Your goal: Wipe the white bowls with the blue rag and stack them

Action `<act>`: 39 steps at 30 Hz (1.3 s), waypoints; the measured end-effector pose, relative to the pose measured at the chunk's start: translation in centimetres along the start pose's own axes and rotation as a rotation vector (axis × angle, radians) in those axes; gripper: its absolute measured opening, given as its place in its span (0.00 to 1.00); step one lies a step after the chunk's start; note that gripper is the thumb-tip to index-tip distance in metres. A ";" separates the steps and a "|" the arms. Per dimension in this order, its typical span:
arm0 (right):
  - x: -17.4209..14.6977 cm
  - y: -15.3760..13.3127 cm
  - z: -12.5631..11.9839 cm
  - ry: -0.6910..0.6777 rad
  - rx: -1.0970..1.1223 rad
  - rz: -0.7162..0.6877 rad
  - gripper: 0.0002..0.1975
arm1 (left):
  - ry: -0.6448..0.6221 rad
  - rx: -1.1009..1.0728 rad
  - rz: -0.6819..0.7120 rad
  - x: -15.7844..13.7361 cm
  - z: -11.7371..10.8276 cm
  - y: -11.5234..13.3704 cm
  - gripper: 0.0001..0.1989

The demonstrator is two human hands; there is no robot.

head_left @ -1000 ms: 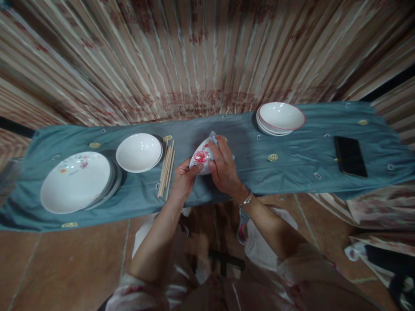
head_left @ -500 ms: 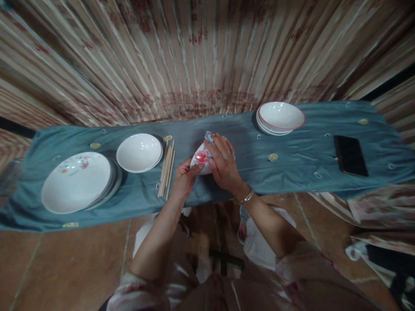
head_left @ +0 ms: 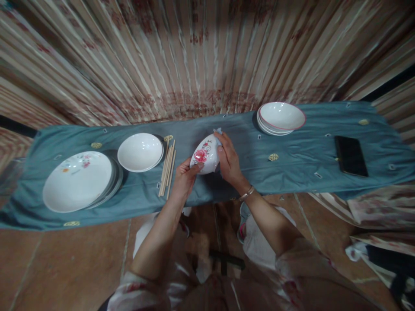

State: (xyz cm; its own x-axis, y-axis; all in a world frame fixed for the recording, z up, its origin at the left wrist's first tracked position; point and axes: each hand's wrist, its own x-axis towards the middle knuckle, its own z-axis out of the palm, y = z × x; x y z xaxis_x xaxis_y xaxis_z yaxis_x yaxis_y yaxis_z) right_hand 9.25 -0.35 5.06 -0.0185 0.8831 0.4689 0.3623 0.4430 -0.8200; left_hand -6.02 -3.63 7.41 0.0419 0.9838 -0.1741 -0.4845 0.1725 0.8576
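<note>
A white bowl with a pink flower [head_left: 206,154] is tilted on its side above the cloth, its outside facing me. My left hand [head_left: 186,176] grips its left edge, thumb on the outer wall. At the bowl's right side, my right hand [head_left: 229,160] is closed round a pale blue cloth [head_left: 218,131] pressed against the bowl; most of this cloth is hidden under the fingers. Just left of my left hand lie several wooden chopsticks [head_left: 167,169].
A blue-green cloth [head_left: 246,177] covers the long narrow table. Stacked plates [head_left: 78,183] and white bowls [head_left: 140,152] stand left. More stacked bowls [head_left: 281,116] sit at the back right, and a black phone [head_left: 351,156] lies far right. A pleated curtain [head_left: 207,65] hangs behind.
My right hand and the pale blue cloth have slid right across the bowl, exposing more of its flowered side. My left hand keeps its hold in nearly the same place.
</note>
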 end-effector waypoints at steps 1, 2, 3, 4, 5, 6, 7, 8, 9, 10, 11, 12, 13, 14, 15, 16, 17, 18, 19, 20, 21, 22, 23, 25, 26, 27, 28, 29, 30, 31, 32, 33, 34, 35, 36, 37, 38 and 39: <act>0.1 0.2 0.1 0.018 0.026 0.017 0.28 | 0.001 0.000 0.002 0.0 0.0 0.0 0.18; 0.2 0.5 0.2 0.033 0.054 0.039 0.28 | 0.002 -0.001 0.004 0.0 0.0 0.0 0.18; 0.3 0.7 0.3 0.045 0.084 0.064 0.28 | 0.003 -0.002 0.005 0.0 -0.1 0.0 0.18; 0.3 1.0 0.3 0.054 0.114 0.092 0.28 | 0.005 -0.002 0.006 0.0 -0.1 0.0 0.18; 0.4 1.3 0.4 0.061 0.144 0.123 0.28 | 0.008 -0.003 0.006 0.0 -0.1 0.0 0.18; 0.4 1.5 0.5 0.068 0.173 0.155 0.28 | 0.012 -0.004 0.005 0.0 -0.1 0.0 0.18; 0.5 1.9 0.5 0.075 0.198 0.187 0.28 | 0.016 -0.005 0.003 0.0 -0.2 -0.1 0.18; 0.5 2.2 0.6 0.082 0.220 0.219 0.27 | 0.018 -0.008 -0.001 0.0 -0.2 -0.1 0.18; 0.4 2.5 0.6 0.088 0.241 0.250 0.27 | 0.020 -0.012 -0.004 0.0 -0.2 -0.1 0.18; 0.4 2.9 0.7 0.095 0.258 0.279 0.27 | 0.022 -0.016 -0.008 0.0 -0.2 -0.1 0.18; 0.3 3.3 0.9 0.105 0.275 0.304 0.26 | 0.022 -0.019 -0.011 0.0 -0.2 -0.1 0.18; 0.2 3.6 1.0 0.116 0.288 0.323 0.26 | 0.023 -0.019 -0.013 0.0 -0.2 -0.1 0.18; 0.1 4.0 1.2 0.128 0.300 0.339 0.26 | 0.023 -0.020 -0.012 0.0 -0.2 -0.2 0.18; 0.1 4.3 1.5 0.142 0.310 0.352 0.26 | 0.022 -0.020 -0.009 0.0 -0.2 -0.2 0.18; 0.0 4.6 1.7 0.157 0.322 0.367 0.26 | 0.019 -0.022 -0.004 0.0 -0.1 -0.2 0.17; -0.1 4.8 2.0 0.167 0.339 0.385 0.27 | 0.015 -0.024 0.001 0.0 -0.1 -0.2 0.17; -0.1 5.0 2.3 0.176 0.364 0.410 0.27 | 0.012 -0.026 0.006 0.0 -0.1 -0.3 0.16; -0.1 5.1 2.5 0.188 0.394 0.438 0.27 | 0.010 -0.027 0.011 0.0 -0.1 -0.3 0.16; -0.1 5.2 2.7 0.200 0.423 0.463 0.28 | 0.011 -0.025 0.015 0.0 -0.2 -0.4 0.16; -0.1 5.3 2.9 0.212 0.447 0.482 0.27 | 0.013 -0.021 0.017 0.0 -0.2 -0.4 0.16; -0.1 5.3 3.0 0.225 0.463 0.494 0.27 | 0.015 -0.015 0.018 0.1 -0.3 -0.5 0.16; -0.1 5.3 3.0 0.240 0.471 0.498 0.26 | 0.017 -0.011 0.020 0.1 -0.4 -0.6 0.16; 0.0 5.2 3.0 0.252 0.474 0.497 0.25 | 0.016 -0.007 0.020 0.1 -0.4 -0.7 0.16; 0.2 5.2 2.8 0.266 0.472 0.493 0.24 | 0.013 -0.010 0.017 0.1 -0.4 -0.9 0.17; 0.3 5.2 2.5 0.265 0.467 0.490 0.23 | 0.011 -0.016 0.014 0.0 -0.3 -1.1 0.17; 0.4 5.2 2.3 0.259 0.457 0.479 0.23 | 0.010 -0.026 0.009 0.0 -0.2 -1.3 0.18; 0.5 5.2 2.0 0.250 0.444 0.464 0.23 | 0.009 -0.040 0.004 0.0 -0.1 -1.4 0.18; 0.6 5.2 1.7 0.245 0.429 0.444 0.23 | 0.011 -0.056 -0.001 0.0 0.0 -1.6 0.18; 0.7 5.1 1.4 0.244 0.413 0.425 0.22 | 0.014 -0.074 -0.005 0.0 0.1 -1.8 0.19; 0.8 5.0 1.2 0.247 0.400 0.409 0.22 | 0.016 -0.089 -0.009 0.0 0.3 -2.0 0.19; 0.9 4.9 1.0 0.256 0.390 0.400 0.21 | 0.020 -0.101 -0.011 0.0 0.4 -2.2 0.19; 1.0 4.8 0.8 0.265 0.383 0.396 0.21 | 0.023 -0.110 -0.013 0.1 0.5 -2.4 0.19; 1.1 4.7 0.7 0.271 0.379 0.397 0.21 | 0.023 -0.118 -0.015 0.2 0.6 -2.6 0.19; 1.2 4.5 0.6 0.273 0.375 0.397 0.20 | 0.024 -0.122 -0.017 0.3 0.7 -2.8 0.18; 1.3 4.4 0.5 0.272 0.372 0.394 0.20 | 0.026 -0.125 -0.018 0.3 0.7 -3.0 0.18; 1.4 4.3 0.5 0.268 0.366 0.388 0.20 | 0.028 -0.125 -0.019 0.4 0.8 -3.1 0.17; 1.5 4.2 0.4 0.261 0.359 0.380 0.20 | 0.029 -0.122 -0.021 0.4 0.9 -3.2 0.17; 1.5 4.2 0.3 0.255 0.351 0.371 0.20 | 0.030 -0.117 -0.023 0.3 0.9 -3.3 0.17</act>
State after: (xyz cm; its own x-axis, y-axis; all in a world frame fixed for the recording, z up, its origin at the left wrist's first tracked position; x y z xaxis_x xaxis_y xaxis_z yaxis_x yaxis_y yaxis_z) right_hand 10.41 2.90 2.23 0.2924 0.9432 0.1577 -0.0307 0.1741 -0.9843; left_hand -3.58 -3.82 4.94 0.0287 0.9774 -0.2092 -0.5825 0.1865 0.7912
